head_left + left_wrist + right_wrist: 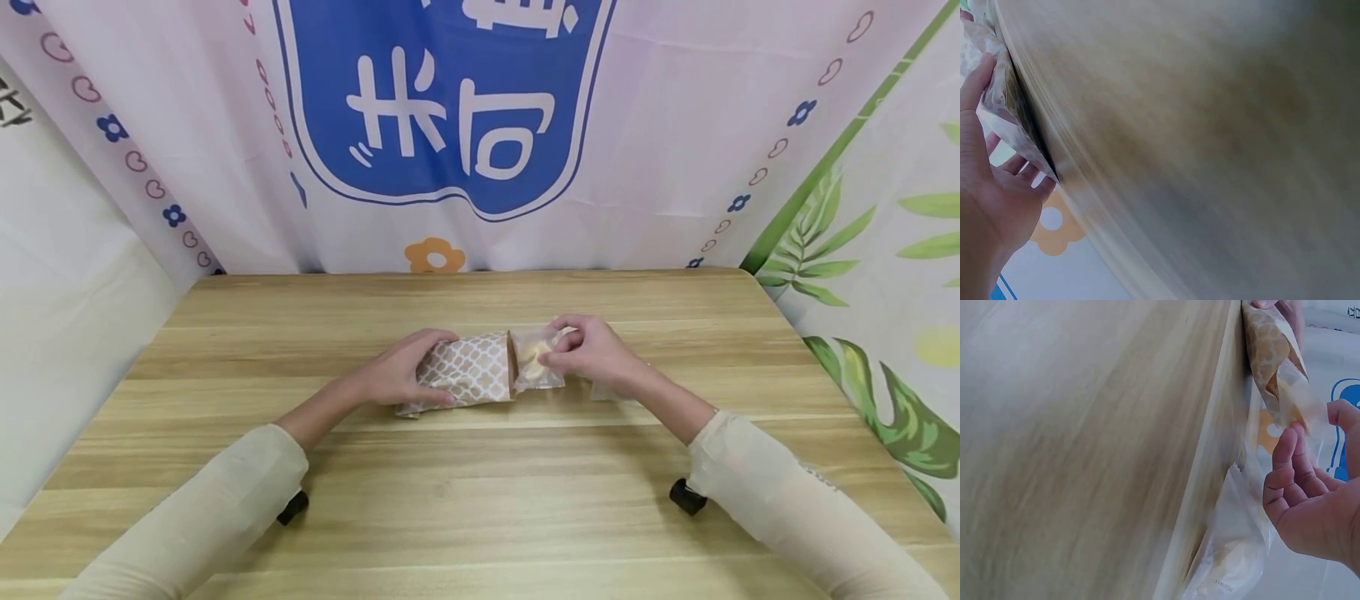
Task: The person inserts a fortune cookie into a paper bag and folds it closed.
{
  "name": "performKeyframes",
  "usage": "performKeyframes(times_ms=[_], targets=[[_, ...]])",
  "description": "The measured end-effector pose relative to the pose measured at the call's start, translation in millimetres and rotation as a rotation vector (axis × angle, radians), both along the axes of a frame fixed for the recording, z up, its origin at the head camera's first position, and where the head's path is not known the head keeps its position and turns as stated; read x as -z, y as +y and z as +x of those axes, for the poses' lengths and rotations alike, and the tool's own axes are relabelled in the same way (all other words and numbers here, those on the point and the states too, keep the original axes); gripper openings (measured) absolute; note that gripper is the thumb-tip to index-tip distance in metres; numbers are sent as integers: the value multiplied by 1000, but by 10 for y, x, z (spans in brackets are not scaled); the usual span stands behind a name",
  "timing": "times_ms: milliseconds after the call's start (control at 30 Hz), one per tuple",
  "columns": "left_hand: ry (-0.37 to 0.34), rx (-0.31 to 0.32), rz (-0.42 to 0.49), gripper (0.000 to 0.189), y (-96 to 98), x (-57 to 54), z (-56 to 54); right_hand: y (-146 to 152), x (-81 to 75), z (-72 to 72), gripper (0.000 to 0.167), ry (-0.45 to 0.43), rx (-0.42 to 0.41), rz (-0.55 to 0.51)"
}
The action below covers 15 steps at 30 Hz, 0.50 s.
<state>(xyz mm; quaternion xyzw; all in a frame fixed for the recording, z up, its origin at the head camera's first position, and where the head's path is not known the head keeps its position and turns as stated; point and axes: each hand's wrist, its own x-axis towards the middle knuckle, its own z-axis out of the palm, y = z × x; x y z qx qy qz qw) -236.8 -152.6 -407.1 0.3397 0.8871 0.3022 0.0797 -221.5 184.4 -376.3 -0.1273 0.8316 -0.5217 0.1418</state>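
A brown paper bag [472,368] with a white lattice pattern lies on its side at the middle of the table, its mouth facing right. My left hand [405,369] grips its closed end, thumb along the near side and fingers over the far side. At the mouth, my right hand [592,354] pinches a small clear packet [529,371] with pale yellow contents between thumb and fingers. In the right wrist view the packet's edge overlaps the bag opening. A second clear packet [1229,562] with pale contents lies below the right hand; the wrist mostly hides it in the head view.
The wooden table [480,500] runs back to a hanging curtain [645,200] with a blue printed sign. A leaf-patterned cloth [885,333] borders the right side. Small black objects [686,497] show beneath both sleeves.
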Motion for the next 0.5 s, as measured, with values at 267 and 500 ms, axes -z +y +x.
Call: performKeyframes(times_ms=[267, 500], targets=[[3, 8, 8, 96, 7, -2, 10, 10, 32, 1, 42, 40, -27, 94], [2, 3, -6, 97, 8, 15, -2, -4, 12, -1, 39, 137, -46, 205]])
